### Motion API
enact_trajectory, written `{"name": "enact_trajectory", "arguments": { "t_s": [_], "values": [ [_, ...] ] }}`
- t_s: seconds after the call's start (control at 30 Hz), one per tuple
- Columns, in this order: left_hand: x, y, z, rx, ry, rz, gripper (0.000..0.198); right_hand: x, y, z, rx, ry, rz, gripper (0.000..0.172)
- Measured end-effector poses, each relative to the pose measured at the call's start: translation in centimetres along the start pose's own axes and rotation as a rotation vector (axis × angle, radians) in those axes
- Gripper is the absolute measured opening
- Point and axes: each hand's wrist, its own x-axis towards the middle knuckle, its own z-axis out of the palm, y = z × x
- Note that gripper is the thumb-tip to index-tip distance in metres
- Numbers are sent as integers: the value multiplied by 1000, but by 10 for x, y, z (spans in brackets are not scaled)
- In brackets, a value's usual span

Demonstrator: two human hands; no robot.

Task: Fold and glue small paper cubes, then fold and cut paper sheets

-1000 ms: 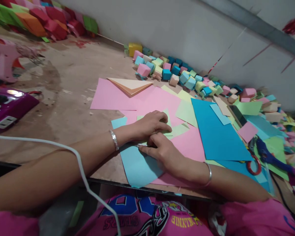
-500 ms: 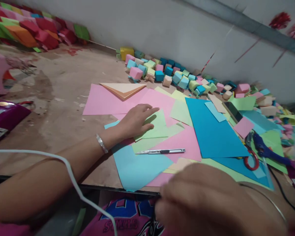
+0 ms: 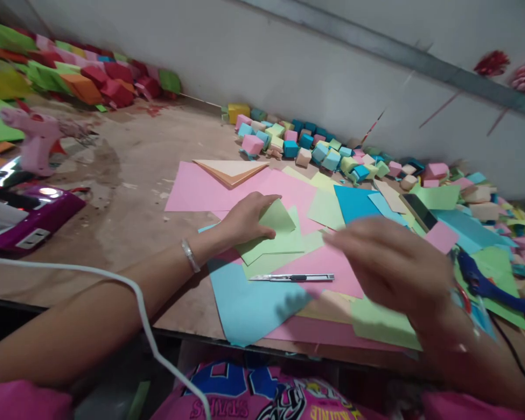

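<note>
– So, status?
– Right hand [image 3: 387,271], right of centre: motion-blurred, can't tell if gripping. Left hand [image 3: 246,220], mid-frame, pinching light-green paper [image 3: 280,217] at frame centre.
– Below that?
– Snap-off cutter [image 3: 294,278], lying flat.

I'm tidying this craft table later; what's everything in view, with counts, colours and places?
table: one, brown, beneath
rail: one, grey, across the wall
pompoms: two, reddish, top right
paper cubes: many, mixed, along the wall
larger paper shapes: many, mixed, far left
glue gun: one, pink, left
socket box: one, purple, below the glue gun
cable: one, white, lower left
folded paper: one, cream and orange, on pink paper
paper sheets: many, pink, blue, green, yellow, centre and right
craft knife: one, silver, on the sheets
phone-like slab: one, dark, right
gun-shaped tool: one, blue, far right
shirt: one, pink, bottom
bracelet: one, silver, centre left
left hand: one, centre, holding a green piece
right hand: one, right, raised, blurred
</note>
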Motion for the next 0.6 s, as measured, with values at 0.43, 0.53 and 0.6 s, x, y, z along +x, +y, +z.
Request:
{"name": "enact_trajectory", "arguments": {
  "t_s": [0.43,0.53,0.6],
  "values": [
    [-7,-2,-25,-1046,-364,-111,31,72,114,132,-9,-625,166,14],
    [-16,8,-24,-1079,-578,-103,29,70,109,133,6,-595,191,6],
    [-21,16,-19,-1057,-718,-47,27,67,106,133,17,-584,236,10]
  ]
}}
